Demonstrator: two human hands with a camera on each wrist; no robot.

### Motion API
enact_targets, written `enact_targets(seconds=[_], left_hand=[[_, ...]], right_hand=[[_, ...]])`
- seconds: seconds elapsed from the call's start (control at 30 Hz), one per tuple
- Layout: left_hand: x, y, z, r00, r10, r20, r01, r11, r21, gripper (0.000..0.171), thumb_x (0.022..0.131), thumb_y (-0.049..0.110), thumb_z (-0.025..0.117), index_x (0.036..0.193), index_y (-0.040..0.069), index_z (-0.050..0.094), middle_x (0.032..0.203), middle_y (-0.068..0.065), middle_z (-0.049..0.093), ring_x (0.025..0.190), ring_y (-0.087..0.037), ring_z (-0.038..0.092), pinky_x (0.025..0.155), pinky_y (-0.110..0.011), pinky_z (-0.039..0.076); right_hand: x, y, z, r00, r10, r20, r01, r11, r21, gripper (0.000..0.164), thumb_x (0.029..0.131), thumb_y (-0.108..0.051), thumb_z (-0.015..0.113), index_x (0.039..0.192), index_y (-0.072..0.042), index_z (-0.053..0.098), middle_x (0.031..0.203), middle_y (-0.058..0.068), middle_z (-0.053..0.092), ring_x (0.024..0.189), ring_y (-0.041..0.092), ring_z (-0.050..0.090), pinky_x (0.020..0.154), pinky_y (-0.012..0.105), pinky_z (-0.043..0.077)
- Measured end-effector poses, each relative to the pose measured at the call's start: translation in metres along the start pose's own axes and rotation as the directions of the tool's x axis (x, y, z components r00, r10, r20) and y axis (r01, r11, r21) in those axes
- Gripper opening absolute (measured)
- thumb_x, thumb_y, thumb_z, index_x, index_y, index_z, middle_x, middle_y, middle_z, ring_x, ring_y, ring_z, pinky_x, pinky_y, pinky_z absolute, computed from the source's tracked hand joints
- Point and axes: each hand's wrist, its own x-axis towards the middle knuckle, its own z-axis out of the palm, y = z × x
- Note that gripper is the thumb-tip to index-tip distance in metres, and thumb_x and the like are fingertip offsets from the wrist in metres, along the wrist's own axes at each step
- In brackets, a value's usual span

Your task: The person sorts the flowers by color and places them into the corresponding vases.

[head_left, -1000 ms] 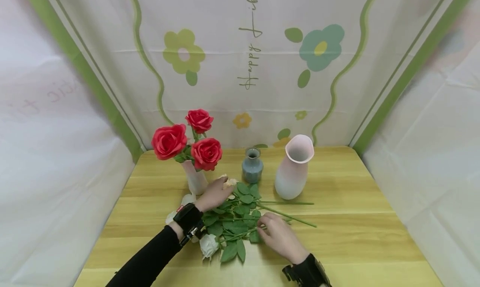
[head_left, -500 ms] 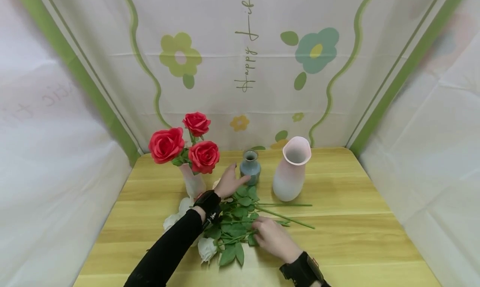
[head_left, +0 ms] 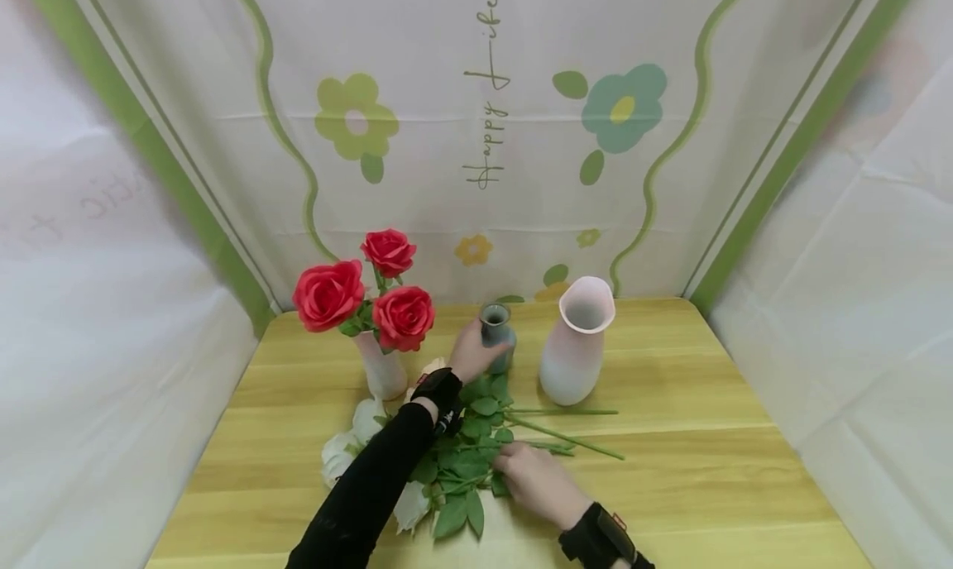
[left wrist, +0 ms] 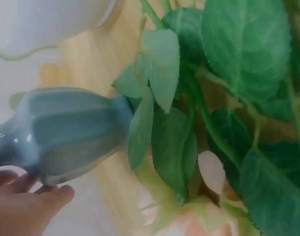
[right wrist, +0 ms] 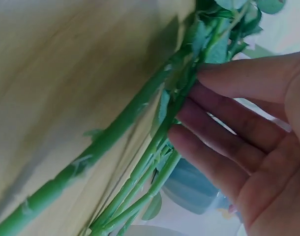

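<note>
My left hand (head_left: pixel 475 352) grips the small blue-grey vase (head_left: pixel 509 337) from its left side, thumb across the front. Some of its fingers are hidden behind the vase. In the left wrist view, fingers lie on both sides of the neck, and the vase body (left wrist: pixel 76 132) is beside green leaves (left wrist: pixel 165 73). Lower down, my right hand (head_left: pixel 539 485) pinches a green flower stem (right wrist: pixel 155 140) between thumb and fingertips. That stem belongs to a heap of leafy stems (head_left: pixel 462 515) lying on the table, with white roses (head_left: pixel 338 457) at the left end, partly covered by the left forearm.
Three red roses (head_left: pixel 404 317) stand in a slim pale vase (head_left: pixel 383 370) at the back left. A tall pink-and-white vase (head_left: pixel 573 362) with a wavy rim stands right of the small one. Bare stem ends (head_left: pixel 581 441) point right across the wooden table (head_left: pixel 707 470). Printed cloth surrounds it.
My left hand has moved right and away from me, from the pale flowers to the small vase, and taken hold of it. The right hand has closed its fingers on a stem.
</note>
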Motion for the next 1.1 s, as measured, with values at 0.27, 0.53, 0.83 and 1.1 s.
enact_targets(seconds=[0.27, 0.53, 0.83, 1.1], left_hand=[[-0.020, 0.068, -0.025, 1.000, -0.005, 0.025, 0.008, 0.994, -0.108, 0.070, 0.093, 0.042, 0.069, 0.149, 0.014, 0.038, 0.141, -0.010, 0.049, 0.131, -0.027, 0.045, 0.104, -0.039, 0.039], [-0.035, 0.118, -0.049, 1.000, 0.016, -0.017, -0.016, 1.000, -0.011, 0.060, 0.093, 0.040, 0.069, 0.139, 0.007, 0.051, 0.132, -0.017, 0.052, 0.123, -0.033, 0.050, 0.102, -0.041, 0.041], [-0.014, 0.039, -0.020, 0.988, 0.131, -0.081, -0.120, 0.985, 0.123, 0.052, 0.088, 0.040, 0.076, 0.131, 0.017, 0.058, 0.122, -0.005, 0.060, 0.112, -0.023, 0.057, 0.093, -0.036, 0.046], [0.017, -0.093, 0.030, 0.990, 0.126, -0.055, -0.125, 0.992, 0.031, 0.063, 0.086, 0.054, 0.071, 0.142, 0.042, 0.042, 0.134, 0.017, 0.050, 0.123, -0.007, 0.049, 0.099, -0.032, 0.043]], right_hand=[[0.001, -0.001, 0.004, 0.999, -0.040, 0.019, 0.041, 0.998, -0.045, 0.022, 0.081, 0.007, 0.068, 0.087, -0.012, 0.075, 0.083, -0.004, 0.062, 0.076, 0.009, 0.061, 0.063, 0.019, 0.052], [0.007, 0.000, 0.002, 0.998, -0.035, 0.052, 0.040, 0.995, -0.092, 0.029, 0.078, 0.013, 0.066, 0.086, -0.014, 0.075, 0.082, -0.005, 0.064, 0.077, 0.011, 0.061, 0.062, 0.023, 0.053], [0.009, 0.002, 0.007, 0.994, -0.033, 0.108, 0.051, 0.985, -0.162, 0.035, 0.074, 0.015, 0.070, 0.087, -0.018, 0.075, 0.081, -0.006, 0.062, 0.078, 0.010, 0.060, 0.065, 0.023, 0.052], [0.000, 0.005, -0.001, 0.996, -0.040, 0.075, 0.055, 0.979, -0.199, 0.037, 0.067, 0.015, 0.071, 0.080, -0.019, 0.075, 0.075, -0.008, 0.057, 0.071, 0.007, 0.056, 0.055, 0.020, 0.046]])
